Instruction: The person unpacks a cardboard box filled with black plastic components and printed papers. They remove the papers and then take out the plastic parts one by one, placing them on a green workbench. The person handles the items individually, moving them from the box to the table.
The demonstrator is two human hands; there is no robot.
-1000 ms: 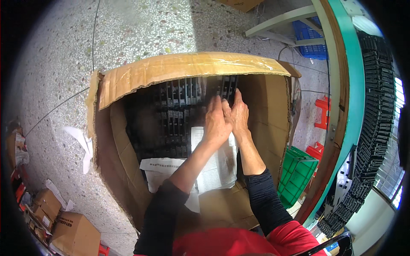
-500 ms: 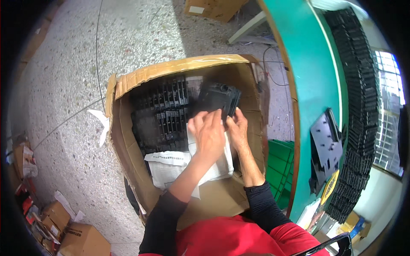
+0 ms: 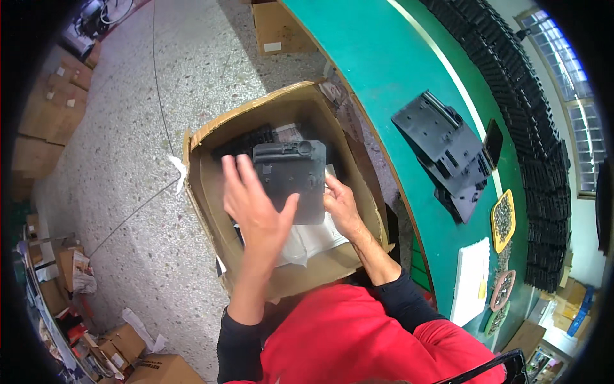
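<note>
A flat black plastic panel (image 3: 291,192) with a raised bar and round socket along its far edge is held over the open cardboard box (image 3: 214,224). My right hand (image 3: 342,208) grips it at its right edge, thumb on top. Beside its left edge my left hand (image 3: 252,208) has its fingers spread; its thumb lies over the panel's near part, and contact cannot be made out. Below, in the box, are more black parts (image 3: 246,142), partly hidden by the panel, and white paper (image 3: 310,246).
To the right stands a green-topped table (image 3: 364,57) with a pile of black panels (image 3: 441,144), a yellow tray (image 3: 503,221) of small pieces and a white slab (image 3: 470,281). Stacked black parts (image 3: 537,153) line its far side. Cartons (image 3: 54,105) stand on the left.
The panel has come up from among the black parts and now lies flat toward me. My left hand has opened and shifted left. The view has swung right, showing more of the table.
</note>
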